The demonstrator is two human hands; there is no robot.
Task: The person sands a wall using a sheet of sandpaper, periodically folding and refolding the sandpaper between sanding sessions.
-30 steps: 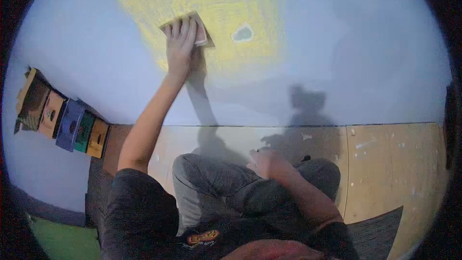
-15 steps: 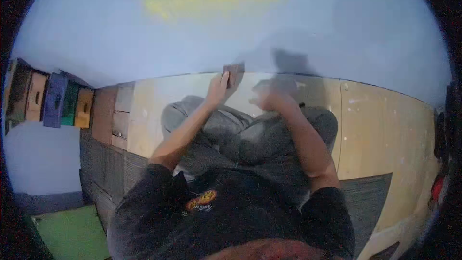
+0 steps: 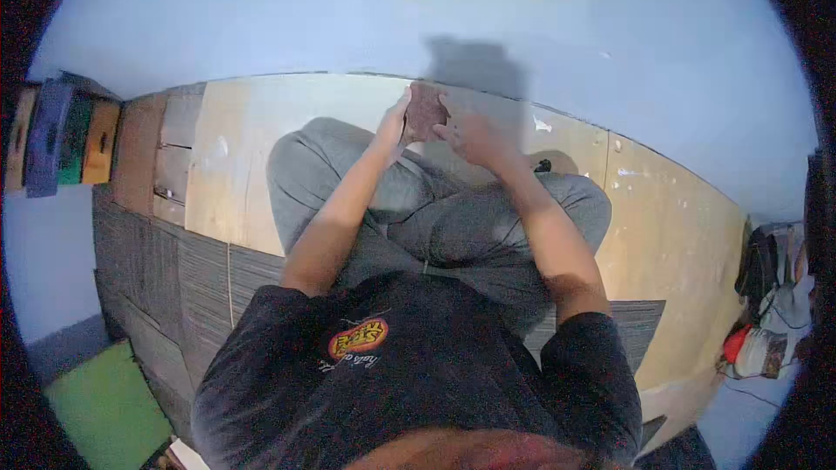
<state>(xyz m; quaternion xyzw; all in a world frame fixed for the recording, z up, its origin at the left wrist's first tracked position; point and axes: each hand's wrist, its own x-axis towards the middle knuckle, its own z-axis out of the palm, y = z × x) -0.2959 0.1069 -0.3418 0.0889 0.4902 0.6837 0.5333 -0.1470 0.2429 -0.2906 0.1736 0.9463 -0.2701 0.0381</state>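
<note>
A flat, reddish-brown rectangular wallet [image 3: 426, 110] is held up in front of my crossed legs, near the foot of the wall. My left hand [image 3: 392, 128] is closed around its left side, thumb along the edge. At the right edge, the fingers of my right hand [image 3: 473, 137] pinch the wallet; they are slightly blurred. Whatever is inside the wallet, if anything, cannot be made out. Below both hands are my grey trousers [image 3: 348, 170].
A pale wall [image 3: 261, 26] rises just ahead of a light wooden board floor [image 3: 235, 157]. Coloured boxes [image 3: 100, 144] stand at left, above a green panel [image 3: 113, 405]. A small black object [image 3: 544, 165] lies by my right knee. Bags or clothes [image 3: 762, 270] are at far right.
My right hand has come left and in to the wallet, and now grips its right edge. The wallet shows a broader face than before. The view has shifted.
</note>
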